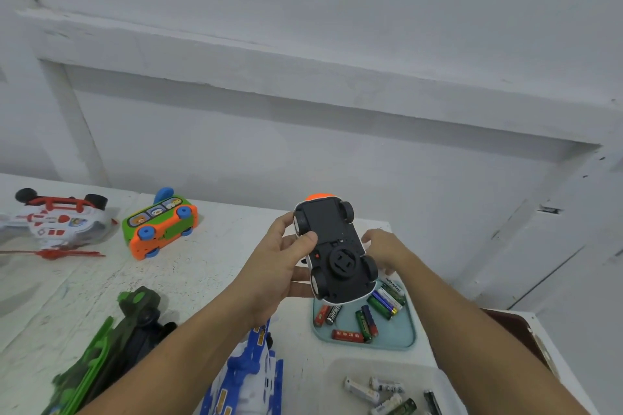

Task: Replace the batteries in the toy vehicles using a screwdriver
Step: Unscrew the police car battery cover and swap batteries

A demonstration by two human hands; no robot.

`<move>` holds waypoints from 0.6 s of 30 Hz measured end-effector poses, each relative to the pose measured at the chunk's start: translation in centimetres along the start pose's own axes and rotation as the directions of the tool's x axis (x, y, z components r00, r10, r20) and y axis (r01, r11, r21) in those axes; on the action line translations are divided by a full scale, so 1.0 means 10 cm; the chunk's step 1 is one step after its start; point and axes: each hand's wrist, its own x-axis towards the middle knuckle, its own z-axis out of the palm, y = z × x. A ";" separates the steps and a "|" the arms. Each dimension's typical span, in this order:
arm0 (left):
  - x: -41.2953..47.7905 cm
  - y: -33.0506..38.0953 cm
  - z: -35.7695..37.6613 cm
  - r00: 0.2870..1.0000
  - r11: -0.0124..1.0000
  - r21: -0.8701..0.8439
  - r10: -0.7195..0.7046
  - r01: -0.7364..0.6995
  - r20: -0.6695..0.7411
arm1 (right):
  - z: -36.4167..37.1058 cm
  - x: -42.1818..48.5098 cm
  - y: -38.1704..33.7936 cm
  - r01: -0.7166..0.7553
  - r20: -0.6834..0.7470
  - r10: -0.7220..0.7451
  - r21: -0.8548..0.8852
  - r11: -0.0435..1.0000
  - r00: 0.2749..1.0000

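Head view gives us the toy car (332,246) lifted above the table (209,280), turned with its black underside and four wheels up, right over the far edge of the teal tray (403,335). Our left hand (278,266) grips it from the side: the thumb is pressed on the black bottom plate and the other fingers are curled under the body. Our right hand (384,251) is just beside the opposite side of the car with bent fingers, but we cannot tell if it touches the car or holds something. We judge the car to be light, hollow, stiff plastic – smooth, so it can slip, and the wheels roll, so the body sides between the wheels are the better place to hold, leaving the bottom plate free for the screw. No screwdriver is visible. Loose batteries (365,318) lie in the teal tray, and more batteries (381,392) in a white tray (337,377) nearer to us. On the pale, scratched table also lie an orange-green bus (160,227), a white-red helicopter (50,221), a green camouflage toy (111,347) and a blue-white toy (251,377) – behind stands a grey-white painted wall (337,44).
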 end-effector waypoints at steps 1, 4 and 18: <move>0.01 0.00 -0.01 1.000 1.000 -0.012 0.001 -0.001 -0.004 | 0.05 0.05 -0.01 0.023 -0.028 -0.024 -0.063 0.998 0.999; 0.02 0.00 -0.05 1.000 0.999 -0.038 0.007 -0.008 -0.016 | 0.12 0.15 -0.05 0.060 -0.071 -0.069 -0.123 0.991 0.995; 0.04 -0.05 -0.11 0.999 0.999 -0.025 0.019 -0.020 -0.032 | -0.57 -0.77 -0.38 0.382 -0.370 -0.250 0.924 -0.002 0.895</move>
